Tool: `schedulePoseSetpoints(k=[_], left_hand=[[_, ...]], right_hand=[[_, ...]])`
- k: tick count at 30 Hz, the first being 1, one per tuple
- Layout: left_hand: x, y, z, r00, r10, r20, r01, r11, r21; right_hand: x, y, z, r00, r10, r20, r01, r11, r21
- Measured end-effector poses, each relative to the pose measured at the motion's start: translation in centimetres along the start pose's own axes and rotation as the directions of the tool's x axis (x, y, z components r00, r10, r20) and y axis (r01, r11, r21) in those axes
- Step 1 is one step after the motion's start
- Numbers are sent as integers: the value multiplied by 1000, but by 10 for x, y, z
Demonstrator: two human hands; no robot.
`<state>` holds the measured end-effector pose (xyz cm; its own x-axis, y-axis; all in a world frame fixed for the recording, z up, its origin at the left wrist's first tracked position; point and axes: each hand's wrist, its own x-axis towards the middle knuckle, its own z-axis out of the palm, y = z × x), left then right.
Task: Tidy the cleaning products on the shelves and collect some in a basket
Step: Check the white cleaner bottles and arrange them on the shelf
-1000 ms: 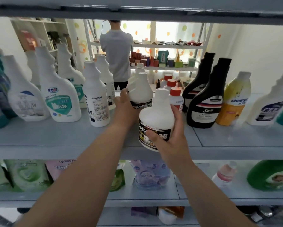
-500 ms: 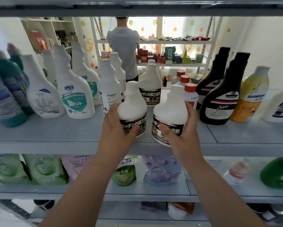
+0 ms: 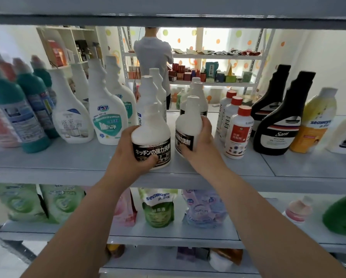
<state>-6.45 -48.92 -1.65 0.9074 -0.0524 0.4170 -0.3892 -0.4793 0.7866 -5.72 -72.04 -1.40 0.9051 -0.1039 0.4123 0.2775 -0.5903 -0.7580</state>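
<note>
Left hand [image 3: 132, 151] closes its grip on the left bottle [image 3: 151, 129], right hand [image 3: 203, 139] on the right bottle [image 3: 185, 125]; both, raised half a second ago, now stand side by side at the shelf [image 3: 78, 159] front

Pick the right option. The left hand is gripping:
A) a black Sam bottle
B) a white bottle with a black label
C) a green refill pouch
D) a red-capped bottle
B: the left hand has its fingers and thumb curled round the white bottle with a black label, while the right hand grips a matching bottle beside it.
</note>
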Motion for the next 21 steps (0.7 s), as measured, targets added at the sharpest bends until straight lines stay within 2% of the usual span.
schedulePoseSetpoints(k=[8,10,17,19,21], left_hand=[[4,-11,-2,1000,2,13,-1,997,-81],[5,-14,-3,1000,6,14,-5,996,-88],[6,-13,-5,999,-6,38,10,995,-95],[5,-11,-5,998,-30,50,35,995,-88],[4,-10,-6,997,-52,55,56,997,-61]], right_hand=[[30,-8,10,972,34,231,-16,997,-81],[34,-6,13,971,73,230,-42,990,-135],[39,-8,22,982,96,165,-69,984,-163],[33,-9,21,978,89,191,-50,978,-203],[22,-8,18,964,88,251,-4,948,-319]])
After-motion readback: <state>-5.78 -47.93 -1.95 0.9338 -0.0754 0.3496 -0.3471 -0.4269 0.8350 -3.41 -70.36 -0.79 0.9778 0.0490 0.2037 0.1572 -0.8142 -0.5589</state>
